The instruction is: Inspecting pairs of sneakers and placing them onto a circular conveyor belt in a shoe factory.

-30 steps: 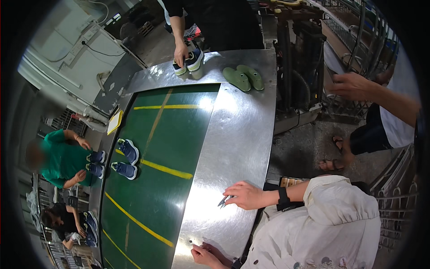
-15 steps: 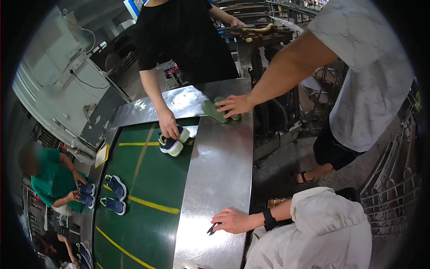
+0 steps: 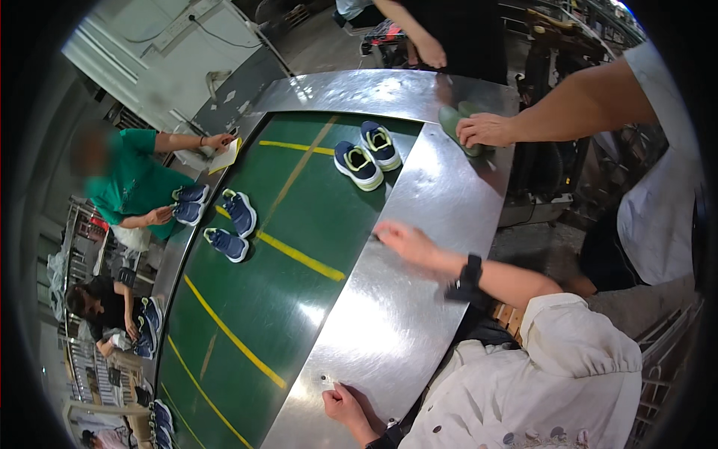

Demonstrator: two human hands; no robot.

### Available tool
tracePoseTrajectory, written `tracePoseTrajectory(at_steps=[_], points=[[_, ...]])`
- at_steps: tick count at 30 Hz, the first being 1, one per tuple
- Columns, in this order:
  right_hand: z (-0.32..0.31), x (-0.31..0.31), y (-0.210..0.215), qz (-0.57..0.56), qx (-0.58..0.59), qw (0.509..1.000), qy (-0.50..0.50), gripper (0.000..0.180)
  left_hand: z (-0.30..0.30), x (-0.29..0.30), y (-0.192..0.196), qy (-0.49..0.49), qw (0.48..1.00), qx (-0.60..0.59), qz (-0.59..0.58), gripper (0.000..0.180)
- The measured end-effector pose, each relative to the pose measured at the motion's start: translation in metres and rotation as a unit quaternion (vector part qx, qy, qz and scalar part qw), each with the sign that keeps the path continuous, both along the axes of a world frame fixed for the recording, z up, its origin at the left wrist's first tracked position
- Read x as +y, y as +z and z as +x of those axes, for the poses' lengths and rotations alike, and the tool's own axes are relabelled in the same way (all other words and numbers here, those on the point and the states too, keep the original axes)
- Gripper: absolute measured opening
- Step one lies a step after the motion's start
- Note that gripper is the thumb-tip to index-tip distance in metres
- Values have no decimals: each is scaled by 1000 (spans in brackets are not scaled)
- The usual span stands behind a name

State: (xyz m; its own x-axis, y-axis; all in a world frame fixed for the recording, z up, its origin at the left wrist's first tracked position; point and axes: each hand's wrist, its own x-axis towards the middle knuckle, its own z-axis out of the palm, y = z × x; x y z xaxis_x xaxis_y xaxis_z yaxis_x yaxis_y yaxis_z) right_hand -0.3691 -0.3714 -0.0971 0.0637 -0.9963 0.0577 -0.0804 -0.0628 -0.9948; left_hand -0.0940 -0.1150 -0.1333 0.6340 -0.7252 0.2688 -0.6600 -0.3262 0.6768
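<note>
My right hand [image 3: 410, 245], with a black band at its wrist, is over the steel table edge [image 3: 374, 329], short of a navy sneaker pair [image 3: 366, 156] with white soles. Motion smears its fingers, so whether they hold anything does not show. Lower down, my left hand [image 3: 344, 405] is closed, fingers curled in, close above the steel; what they hold, if anything, is hidden. The sneakers stand side by side on a green conveyor belt [image 3: 299, 217] with yellow lines. Another navy pair [image 3: 233, 224] lies farther left on it.
At the far corner, a co-worker's hand [image 3: 485, 129] presses on green insoles [image 3: 451, 120]. Across the belt, a person in green [image 3: 146, 179] is beside a sneaker pair [image 3: 191, 203] and touches a yellow-edged sheet [image 3: 226, 156]. More sneakers [image 3: 148, 329] line the left edge.
My view has swung left and down. My right hand, which held small black snips, has moved toward the nearer sneakers. My left hand has appeared. The co-worker in black has let go of those sneakers.
</note>
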Motion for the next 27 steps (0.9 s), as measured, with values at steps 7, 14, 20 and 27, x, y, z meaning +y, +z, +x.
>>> tracePoseTrajectory(at_steps=[7, 14, 20, 27], points=[[-24, -157, 31, -157, 426, 889, -58, 49, -7, -7, 5, 27, 999, 23, 4, 37], [-26, -200, 15, -27, 510, 860, -17, 46, -8, -12, 9, 56, 998, 27, -24, 36], [-8, -157, 66, -91, 440, 890, 84, 53, -10, -12, 4, 62, 998, -5, 10, 35], [53, 29, 57, -305, 301, 865, 262, 38, -16, -18, 11, 70, 989, 132, 6, 23]])
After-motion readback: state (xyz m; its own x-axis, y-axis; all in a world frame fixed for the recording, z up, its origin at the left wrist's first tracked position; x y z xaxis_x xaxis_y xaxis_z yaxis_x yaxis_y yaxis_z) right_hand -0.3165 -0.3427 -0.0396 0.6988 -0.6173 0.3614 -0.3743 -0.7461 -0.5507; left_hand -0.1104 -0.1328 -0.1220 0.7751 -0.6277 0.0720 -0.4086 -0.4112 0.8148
